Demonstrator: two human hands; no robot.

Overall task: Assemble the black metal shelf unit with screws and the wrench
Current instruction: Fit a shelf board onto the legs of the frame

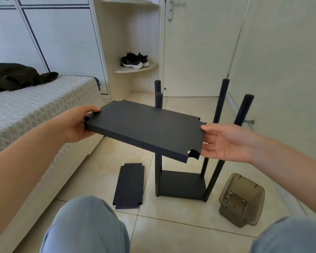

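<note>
Knees (84, 225) at bottom. Left hand (75, 125) grips shelf board (144, 128), right hand (224, 141) spread against it. I guess stiff, light; hold ends.

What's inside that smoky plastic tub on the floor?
In the tub, a few small silvery screws lie on the bottom. Its tinted walls blur anything else that may be there.

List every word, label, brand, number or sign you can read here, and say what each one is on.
No readable text anywhere in this view.
shoes: a white mark on the side, too small to read as a brand.
shelf board held in the air, board on the floor, plastic tub: no print or label showing.
</note>
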